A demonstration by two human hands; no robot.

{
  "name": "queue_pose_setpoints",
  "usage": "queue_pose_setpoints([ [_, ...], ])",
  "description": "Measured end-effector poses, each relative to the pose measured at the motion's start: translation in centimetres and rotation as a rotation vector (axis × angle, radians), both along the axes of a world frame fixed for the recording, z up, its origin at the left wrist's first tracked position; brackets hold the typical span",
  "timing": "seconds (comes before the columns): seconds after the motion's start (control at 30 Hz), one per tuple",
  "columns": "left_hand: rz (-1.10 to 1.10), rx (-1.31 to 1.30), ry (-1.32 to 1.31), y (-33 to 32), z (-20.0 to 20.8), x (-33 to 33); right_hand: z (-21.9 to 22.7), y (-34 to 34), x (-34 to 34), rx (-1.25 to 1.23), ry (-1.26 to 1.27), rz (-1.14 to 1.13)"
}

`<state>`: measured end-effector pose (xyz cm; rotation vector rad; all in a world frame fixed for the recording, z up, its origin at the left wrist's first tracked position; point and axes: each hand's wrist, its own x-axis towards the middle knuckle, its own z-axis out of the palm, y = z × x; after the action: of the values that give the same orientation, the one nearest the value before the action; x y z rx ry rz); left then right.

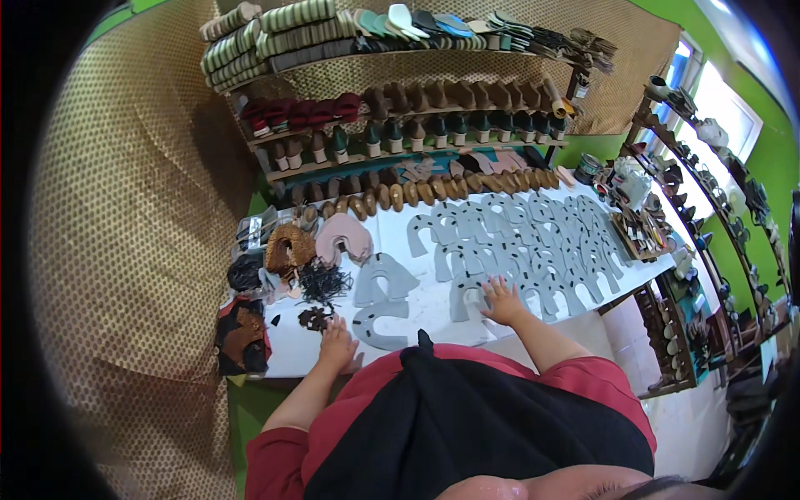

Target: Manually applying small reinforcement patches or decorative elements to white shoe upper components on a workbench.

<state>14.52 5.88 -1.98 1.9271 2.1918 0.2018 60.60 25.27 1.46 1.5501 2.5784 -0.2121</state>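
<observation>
Pieces of flat, grey, horseshoe-shaped sheet material with small dark marks (533, 242) are covering the right half of a long white-covered table (287, 357), overlapping in loose rows. Two more grey pieces (400, 279) are lying nearer the table's middle.

Right hand (502, 302) is resting at the table's near side, over a grey piece (462, 302); its fingers are spreading well apart, gripping nothing. Left hand (337, 343) is reaching over the near edge, left of the table's middle, beside a small heap of dark brown scraps (315, 318). Its fingers are stretching out, slightly apart; whether the tips are touching the scraps, I cannot tell.

Handling, my judgement: the grey pieces are looking light, thin and bendy, probably not slippery; the broad curve is seeming a better hold than the narrow ends, which could be folding.

Textures: a pink, soft-looking, U-shaped stack (342, 227) and a brown, rough-surfaced curved bundle (303, 242) are sitting on the table's left half, black shredded strips (327, 283) tangling in front. Brown, rounded, smooth-looking shoe forms (397, 197) are lining the table's far edge.
</observation>
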Motion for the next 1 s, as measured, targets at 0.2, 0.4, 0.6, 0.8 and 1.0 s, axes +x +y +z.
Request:
queue_pose_setpoints([
  [0.2, -0.021, 0.013, -0.099, 4.0, -2.4, 6.5, -3.9, 0.9, 7.5, -0.125, -0.105, 0.107],
  [0.4, 0.008, -0.201, 0.015, 4.6, -3.0, 7.9, -5.8, 0.7, 8.9, 0.027, -0.001, 0.158],
  [0.6, -0.007, -0.165, 0.062, 4.3, -2.9, 8.5, -6.0, 1.5, 9.6, 0.029, 0.088, 0.168],
  [0.8, 0.055, -0.232, 0.043, 4.7, -2.6, 8.4, -5.8, 1.5, 9.5, 0.014, 0.100, 0.165],
  [1.0, 0.187, -0.109, 0.052, 7.5, -2.0, 9.8, -6.0, 1.8, 9.9, 0.000, 0.149, 0.137],
])
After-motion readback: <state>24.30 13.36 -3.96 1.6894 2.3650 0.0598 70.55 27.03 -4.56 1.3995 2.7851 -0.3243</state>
